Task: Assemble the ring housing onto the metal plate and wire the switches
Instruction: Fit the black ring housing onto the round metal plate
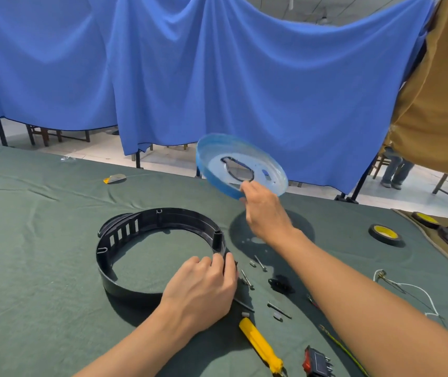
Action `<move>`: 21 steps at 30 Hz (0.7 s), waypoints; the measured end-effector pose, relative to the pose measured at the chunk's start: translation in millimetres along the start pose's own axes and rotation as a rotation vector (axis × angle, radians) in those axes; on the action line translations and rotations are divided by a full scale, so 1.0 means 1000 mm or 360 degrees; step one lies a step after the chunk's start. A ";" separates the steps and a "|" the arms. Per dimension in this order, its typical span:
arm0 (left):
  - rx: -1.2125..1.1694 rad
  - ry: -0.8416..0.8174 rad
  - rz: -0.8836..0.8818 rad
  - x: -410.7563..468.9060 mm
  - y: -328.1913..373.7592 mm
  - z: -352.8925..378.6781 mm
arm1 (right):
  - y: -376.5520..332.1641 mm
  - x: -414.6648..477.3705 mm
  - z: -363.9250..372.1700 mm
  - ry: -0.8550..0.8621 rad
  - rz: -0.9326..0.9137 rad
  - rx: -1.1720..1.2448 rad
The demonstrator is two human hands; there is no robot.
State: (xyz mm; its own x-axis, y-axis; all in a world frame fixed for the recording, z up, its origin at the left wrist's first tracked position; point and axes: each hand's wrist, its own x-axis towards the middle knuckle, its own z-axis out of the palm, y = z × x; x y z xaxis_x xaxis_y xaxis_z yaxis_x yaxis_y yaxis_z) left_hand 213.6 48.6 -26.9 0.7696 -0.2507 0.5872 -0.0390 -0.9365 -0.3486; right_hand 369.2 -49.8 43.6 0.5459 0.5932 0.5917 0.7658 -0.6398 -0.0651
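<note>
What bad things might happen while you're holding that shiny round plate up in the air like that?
1. The right hand pinches the metal plate only at its edge, tilted above the table, so it might slip and drop.
2. Loose screws lie right beside the black ring housing that the left hand grips; a nudge may scatter them.
3. The yellow screwdriver lies near the forearms and might get knocked away.

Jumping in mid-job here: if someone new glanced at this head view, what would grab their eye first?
Probably the round metal plate, blue-filmed, held tilted in the air by the right hand above the green table cloth, casting a round shadow below. Next, the black ring housing lying at centre, with the left hand gripping its near-right rim. The yellow-handled screwdriver near the bottom edge stands out, with loose screws beyond it.
</note>
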 end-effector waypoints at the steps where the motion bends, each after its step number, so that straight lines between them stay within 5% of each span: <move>1: -0.0011 -0.0021 0.0003 0.004 -0.002 0.002 | 0.002 0.000 -0.009 0.0050 0.0046 0.0058; 11: -0.0114 -0.0212 -0.0073 0.042 -0.011 0.021 | 0.022 -0.031 -0.053 0.0093 0.0107 0.0313; 21: -0.0438 -0.0065 -0.0318 0.031 -0.012 0.004 | 0.000 -0.069 -0.084 0.0123 0.0355 0.0764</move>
State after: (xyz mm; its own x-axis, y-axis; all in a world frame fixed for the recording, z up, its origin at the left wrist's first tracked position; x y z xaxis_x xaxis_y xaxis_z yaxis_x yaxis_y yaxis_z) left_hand 240.4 52.8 -8.3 0.8040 -0.0511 0.5925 -0.0515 -0.9985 -0.0162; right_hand 302.8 -131.8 69.6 0.7007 0.4190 0.5775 0.7130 -0.4400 -0.5459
